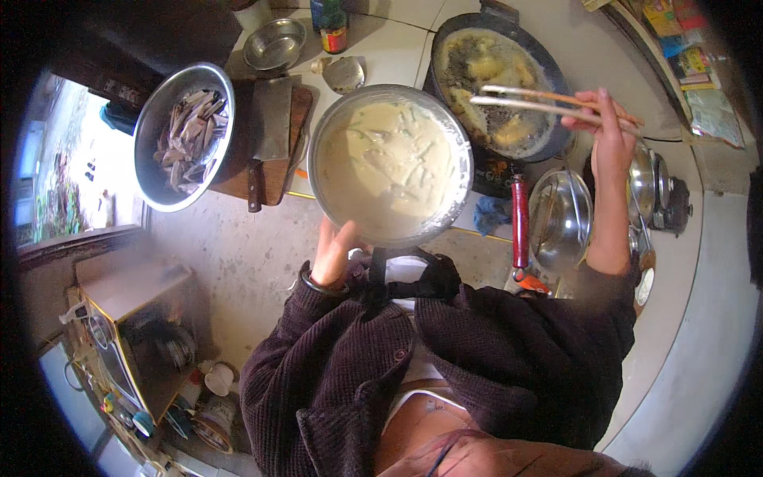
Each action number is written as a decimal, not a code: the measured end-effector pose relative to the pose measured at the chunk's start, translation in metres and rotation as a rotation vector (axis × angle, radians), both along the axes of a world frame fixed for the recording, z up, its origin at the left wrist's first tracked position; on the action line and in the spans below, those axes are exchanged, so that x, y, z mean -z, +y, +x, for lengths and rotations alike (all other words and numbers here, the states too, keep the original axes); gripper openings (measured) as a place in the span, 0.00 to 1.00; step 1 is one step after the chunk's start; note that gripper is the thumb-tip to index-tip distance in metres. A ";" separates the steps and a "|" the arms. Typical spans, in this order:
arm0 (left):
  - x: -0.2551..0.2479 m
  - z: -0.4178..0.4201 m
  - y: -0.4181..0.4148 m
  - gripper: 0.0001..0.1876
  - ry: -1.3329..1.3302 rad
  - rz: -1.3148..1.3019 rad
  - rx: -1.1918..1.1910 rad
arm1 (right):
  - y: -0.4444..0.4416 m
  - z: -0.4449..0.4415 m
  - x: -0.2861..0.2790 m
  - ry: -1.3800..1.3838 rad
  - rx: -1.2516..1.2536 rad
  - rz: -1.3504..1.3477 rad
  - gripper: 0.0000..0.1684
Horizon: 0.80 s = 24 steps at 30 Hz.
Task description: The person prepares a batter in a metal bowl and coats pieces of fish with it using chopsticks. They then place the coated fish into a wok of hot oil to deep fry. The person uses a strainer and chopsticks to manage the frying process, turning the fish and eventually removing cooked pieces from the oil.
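My left hand (335, 250) grips the near rim of a metal bowl (458, 206), which holds pale batter (369, 179) with coated strips in it. A pair of long chopsticks (536, 102) is in my right hand (608, 122), their whitened tips over the wok (559, 77). In the wok, battered pieces (486, 62) lie in bubbling oil, yellowish in colour. The batter bowl is just left of the wok.
At the left, a metal basin (143, 173) holds raw strips. Beside it a cleaver (272, 122) lies on a wooden cutting board (301, 113). A small metal bowl (275, 45), a bottle (334, 36) and a metal spatula blade (344, 76) are behind. The wok's red handle (520, 223) points towards me, near a metal pan (560, 217).
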State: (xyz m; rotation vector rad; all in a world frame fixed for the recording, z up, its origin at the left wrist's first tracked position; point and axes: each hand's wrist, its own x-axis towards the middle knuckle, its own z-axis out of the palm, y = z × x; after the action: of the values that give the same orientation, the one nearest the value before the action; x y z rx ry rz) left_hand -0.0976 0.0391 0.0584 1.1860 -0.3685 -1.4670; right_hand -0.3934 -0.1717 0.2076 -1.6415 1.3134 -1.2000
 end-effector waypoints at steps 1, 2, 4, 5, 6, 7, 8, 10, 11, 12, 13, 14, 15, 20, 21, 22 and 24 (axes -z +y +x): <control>0.002 0.002 -0.001 0.18 0.004 -0.006 0.043 | 0.013 0.009 -0.002 -0.020 -0.061 0.001 0.21; 0.005 0.004 0.000 0.19 0.008 -0.012 0.087 | 0.023 0.023 0.000 -0.056 -0.159 0.025 0.20; 0.010 0.002 0.001 0.20 0.021 -0.021 0.101 | 0.037 0.049 0.014 -0.033 -0.330 0.043 0.18; 0.012 0.002 0.002 0.20 0.030 -0.026 0.112 | 0.038 0.060 0.022 0.048 -0.391 -0.001 0.17; 0.012 0.002 0.004 0.20 0.025 -0.030 0.130 | 0.036 0.072 0.029 0.069 -0.460 -0.053 0.17; 0.012 0.003 0.004 0.21 0.021 -0.036 0.155 | 0.037 0.083 0.032 0.067 -0.459 0.044 0.19; 0.012 0.003 0.004 0.21 0.017 -0.041 0.179 | 0.035 0.093 0.039 -0.001 -0.440 0.124 0.19; 0.007 -0.001 0.005 0.22 -0.006 -0.014 0.142 | 0.026 0.102 0.048 -0.054 -0.436 0.223 0.21; 0.005 -0.003 0.006 0.22 -0.018 -0.001 0.124 | 0.021 0.104 0.050 -0.042 -0.451 0.243 0.21; 0.005 -0.003 0.007 0.23 -0.026 0.011 0.132 | 0.017 0.105 0.052 -0.028 -0.470 0.264 0.21; 0.005 -0.002 0.009 0.23 -0.034 0.024 0.140 | 0.013 0.105 0.052 -0.011 -0.485 0.305 0.21; 0.006 -0.002 0.011 0.24 -0.043 0.036 0.148 | 0.011 0.105 0.052 0.006 -0.499 0.346 0.22; 0.006 -0.001 0.011 0.24 -0.036 0.030 0.158 | 0.009 0.105 0.051 0.025 -0.508 0.389 0.22; 0.006 -0.002 0.013 0.24 -0.043 0.049 0.151 | 0.000 0.087 0.042 0.067 -0.531 0.361 0.19; 0.008 -0.001 0.014 0.23 -0.040 0.041 0.168 | 0.004 0.086 0.040 0.084 -0.515 0.332 0.19; 0.012 0.000 0.016 0.23 -0.040 0.036 0.173 | 0.012 0.088 0.034 0.119 -0.486 0.280 0.18; 0.010 0.000 0.017 0.22 -0.059 0.030 0.174 | 0.024 0.082 0.012 0.131 -0.497 0.154 0.17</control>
State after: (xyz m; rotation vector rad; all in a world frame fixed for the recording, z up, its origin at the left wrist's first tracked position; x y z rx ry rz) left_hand -0.0975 0.0559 0.0480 1.2487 -0.5023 -1.5943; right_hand -0.3111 -0.1474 0.1952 -1.8127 0.9605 -0.6885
